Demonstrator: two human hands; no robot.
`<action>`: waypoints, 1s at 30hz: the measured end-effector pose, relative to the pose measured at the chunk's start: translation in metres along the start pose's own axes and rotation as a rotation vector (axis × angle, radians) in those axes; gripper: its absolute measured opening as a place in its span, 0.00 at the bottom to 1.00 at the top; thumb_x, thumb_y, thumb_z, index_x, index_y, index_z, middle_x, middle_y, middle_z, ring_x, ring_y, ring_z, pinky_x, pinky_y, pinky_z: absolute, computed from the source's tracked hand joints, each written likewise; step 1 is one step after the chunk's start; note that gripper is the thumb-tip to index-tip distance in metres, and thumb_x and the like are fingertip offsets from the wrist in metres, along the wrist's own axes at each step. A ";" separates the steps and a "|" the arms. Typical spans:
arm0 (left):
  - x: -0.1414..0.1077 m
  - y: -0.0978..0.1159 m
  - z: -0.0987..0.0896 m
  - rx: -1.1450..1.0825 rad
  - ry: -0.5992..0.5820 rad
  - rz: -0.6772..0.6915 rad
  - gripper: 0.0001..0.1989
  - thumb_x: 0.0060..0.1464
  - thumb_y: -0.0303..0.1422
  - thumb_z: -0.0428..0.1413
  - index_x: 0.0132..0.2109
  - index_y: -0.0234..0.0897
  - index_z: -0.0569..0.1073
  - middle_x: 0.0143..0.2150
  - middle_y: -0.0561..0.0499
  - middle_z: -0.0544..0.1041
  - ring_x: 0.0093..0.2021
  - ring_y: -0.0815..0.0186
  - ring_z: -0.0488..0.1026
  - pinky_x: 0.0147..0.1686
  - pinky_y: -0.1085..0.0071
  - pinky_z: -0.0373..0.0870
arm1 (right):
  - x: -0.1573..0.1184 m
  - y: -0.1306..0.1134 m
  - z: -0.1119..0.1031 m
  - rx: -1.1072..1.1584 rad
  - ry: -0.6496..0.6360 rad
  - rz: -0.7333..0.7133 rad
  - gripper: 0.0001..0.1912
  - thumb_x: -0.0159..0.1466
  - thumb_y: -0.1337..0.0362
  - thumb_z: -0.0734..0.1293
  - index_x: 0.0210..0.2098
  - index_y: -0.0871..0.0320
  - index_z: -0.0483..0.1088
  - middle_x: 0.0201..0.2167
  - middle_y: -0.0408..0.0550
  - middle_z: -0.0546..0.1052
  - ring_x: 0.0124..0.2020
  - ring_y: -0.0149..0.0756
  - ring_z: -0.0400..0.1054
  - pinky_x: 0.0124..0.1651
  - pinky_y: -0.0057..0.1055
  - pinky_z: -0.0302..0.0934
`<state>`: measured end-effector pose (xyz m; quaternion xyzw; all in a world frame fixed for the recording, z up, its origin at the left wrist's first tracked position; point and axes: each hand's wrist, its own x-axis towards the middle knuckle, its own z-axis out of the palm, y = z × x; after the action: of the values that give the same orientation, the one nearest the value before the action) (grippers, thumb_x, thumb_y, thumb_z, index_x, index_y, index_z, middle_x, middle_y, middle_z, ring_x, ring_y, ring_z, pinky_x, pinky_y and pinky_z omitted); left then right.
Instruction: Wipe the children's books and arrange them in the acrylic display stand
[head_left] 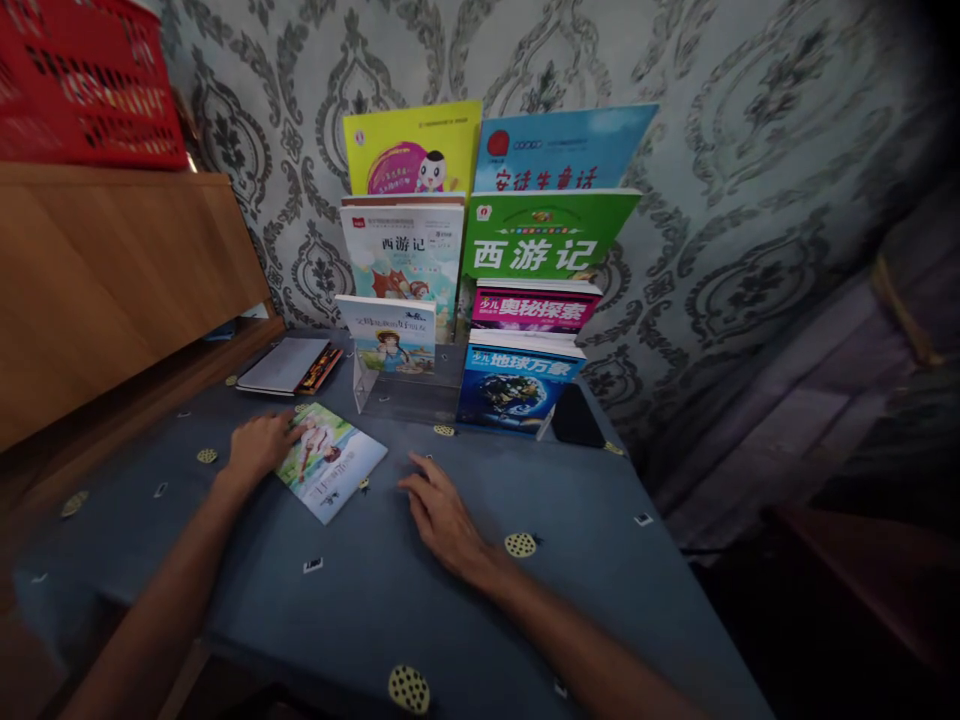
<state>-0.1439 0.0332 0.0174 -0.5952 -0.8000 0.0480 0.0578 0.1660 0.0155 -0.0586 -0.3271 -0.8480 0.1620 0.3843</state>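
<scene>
A thin illustrated book [330,462] lies flat and turned at an angle on the blue tablecloth [360,590]. My left hand [260,445] rests at its upper left edge, fingers spread onto the cover. To the right of the book my right hand [444,517] is just over the cloth with fingers apart, touching no book. Behind them a clear stand [409,395] holds upright books in tiers, among them a white one with a girl in a hat [394,345], a green one [551,235] and a blue one with a globe [514,395].
Further left lie a grey notebook [285,364] and a dark orange-patterned book [320,368]. A black flat object [577,415] is right of the stand. A red basket [90,90] sits on a wooden cabinet [112,290]. Patterned wallpaper and a curtain are behind.
</scene>
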 end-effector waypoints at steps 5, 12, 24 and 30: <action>-0.009 0.003 -0.004 -0.133 -0.062 0.127 0.24 0.60 0.51 0.45 0.46 0.40 0.77 0.42 0.42 0.81 0.44 0.51 0.77 0.37 0.65 0.68 | 0.003 -0.007 -0.006 0.021 0.087 -0.014 0.18 0.65 0.76 0.58 0.47 0.58 0.74 0.60 0.59 0.70 0.63 0.44 0.65 0.60 0.47 0.65; -0.011 0.026 0.007 -0.513 -0.147 0.456 0.25 0.60 0.50 0.44 0.41 0.38 0.78 0.36 0.50 0.80 0.37 0.60 0.74 0.39 0.68 0.68 | -0.002 -0.028 -0.014 -0.002 0.082 -0.234 0.20 0.63 0.80 0.59 0.46 0.56 0.74 0.57 0.57 0.74 0.60 0.43 0.67 0.60 0.48 0.65; -0.027 0.090 0.024 -0.280 0.152 0.365 0.20 0.64 0.39 0.48 0.58 0.36 0.72 0.51 0.41 0.72 0.51 0.54 0.70 0.51 0.62 0.67 | -0.011 -0.033 -0.018 -0.064 0.006 -0.250 0.19 0.63 0.79 0.59 0.46 0.57 0.74 0.56 0.57 0.75 0.58 0.44 0.68 0.57 0.48 0.67; -0.023 0.093 0.018 -0.243 0.116 0.389 0.22 0.63 0.41 0.49 0.58 0.35 0.73 0.50 0.39 0.73 0.52 0.51 0.69 0.53 0.58 0.65 | -0.007 -0.031 -0.024 -0.061 0.023 -0.241 0.18 0.63 0.79 0.60 0.47 0.59 0.74 0.55 0.58 0.75 0.58 0.44 0.68 0.60 0.47 0.65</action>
<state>-0.0521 0.0373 -0.0142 -0.7424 -0.6657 -0.0728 0.0210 0.1744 -0.0113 -0.0307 -0.2363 -0.8811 0.0852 0.4007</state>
